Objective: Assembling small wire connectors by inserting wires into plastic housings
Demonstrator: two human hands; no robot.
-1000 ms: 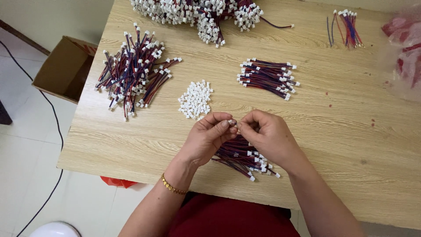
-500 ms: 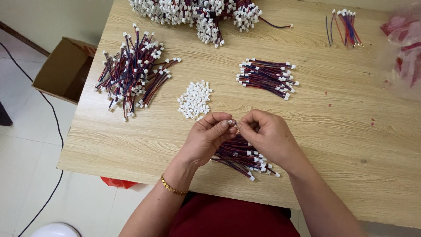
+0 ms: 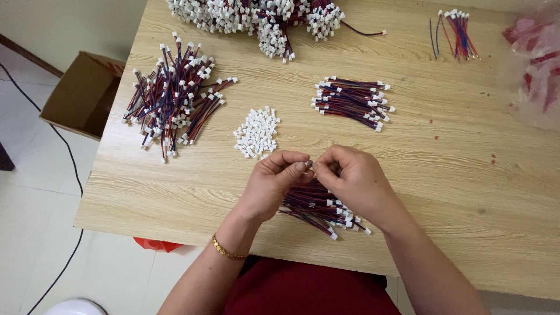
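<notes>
Above a wire bundle (image 3: 318, 207) on the tabletop (image 3: 466, 192), left hand (image 3: 273, 182) and right hand (image 3: 353, 178) pinch a tiny part, hidden by fingertips.

Packaging at the edges of a wooden worktable

An open brown cardboard box (image 3: 81, 93) stands on the floor left of the table (image 3: 466, 192); a clear plastic bag (image 3: 539, 64) with red contents lies at its right edge.

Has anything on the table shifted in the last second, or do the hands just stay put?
Nothing visibly changed. The left hand and right hand stay pinched together over the bundle of wires, fingertips meeting on something too small to tell. The pile of white connectors lies as before.
</notes>
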